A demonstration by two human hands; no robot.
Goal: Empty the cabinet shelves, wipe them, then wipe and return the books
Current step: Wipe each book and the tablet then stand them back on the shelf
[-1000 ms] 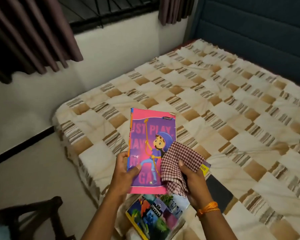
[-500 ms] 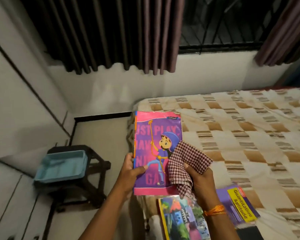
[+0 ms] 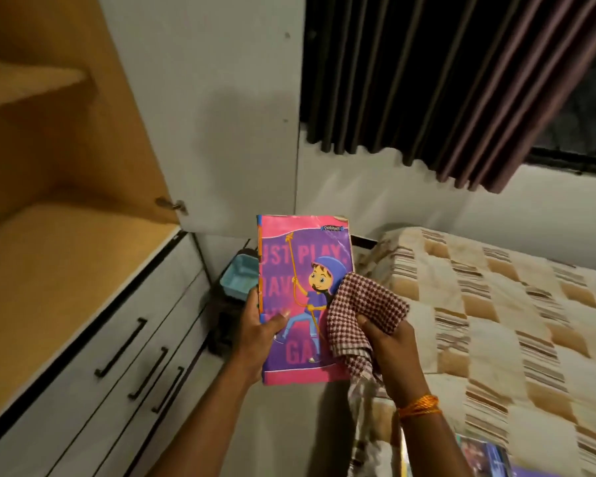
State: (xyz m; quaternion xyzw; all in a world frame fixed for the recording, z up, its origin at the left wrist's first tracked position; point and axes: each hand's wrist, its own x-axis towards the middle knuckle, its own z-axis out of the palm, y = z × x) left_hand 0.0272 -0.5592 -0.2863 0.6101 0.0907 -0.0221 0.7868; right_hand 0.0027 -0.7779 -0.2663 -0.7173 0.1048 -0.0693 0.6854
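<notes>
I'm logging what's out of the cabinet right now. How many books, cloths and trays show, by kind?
Books: 2, the pink book held up and another book at the bottom edge on the bed
Cloths: 1, the checked cloth
Trays: 1, the blue tray
Total: 4

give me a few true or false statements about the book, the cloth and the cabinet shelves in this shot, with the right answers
1. The left hand holds the pink book by its spine edge. True.
2. The checkered cloth lies spread on the bed. False: the right hand grips it against the book's right edge.
3. The lower cabinet shelf has a row of books on it. False: no books show on the visible part.
4. A light blue tray sits behind the book, low by the wall. True.
5. The book's cover is plain green. False: it is pink and purple with a cartoon child in a blue helmet.
</notes>
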